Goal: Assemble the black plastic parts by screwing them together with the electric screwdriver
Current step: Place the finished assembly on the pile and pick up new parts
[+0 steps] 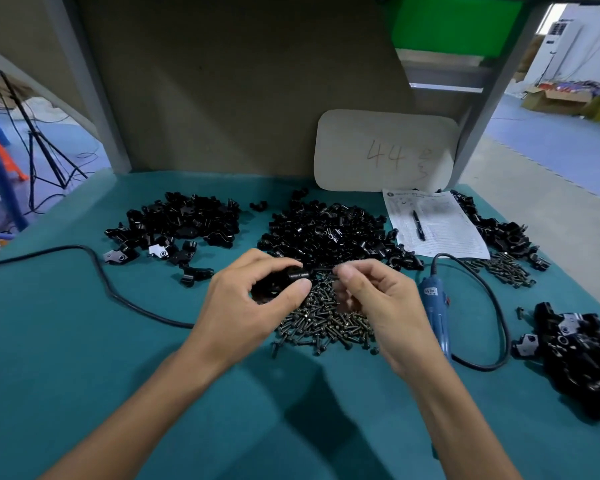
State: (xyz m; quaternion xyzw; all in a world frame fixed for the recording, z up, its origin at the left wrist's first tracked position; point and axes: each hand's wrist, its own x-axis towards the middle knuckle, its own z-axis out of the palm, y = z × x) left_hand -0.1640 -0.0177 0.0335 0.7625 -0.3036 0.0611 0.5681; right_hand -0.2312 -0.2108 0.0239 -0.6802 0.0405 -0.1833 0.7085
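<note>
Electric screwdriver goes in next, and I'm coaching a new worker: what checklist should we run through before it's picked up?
1. The left hand grips the black part: ok.
2. The right hand pinches a screw pointed at the part: ok.
3. The screw is seated in the part: cannot tell, blurred.
4. The right hand is free for the tool: not ok, it holds the screw.
5. The electric screwdriver lies beside the right hand: ok.
6. Its cord is clear of both hands: ok.

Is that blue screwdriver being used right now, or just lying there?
Lying idle. The screwdriver rests flat on the table, beside the right hand, which does not hold it.
</note>
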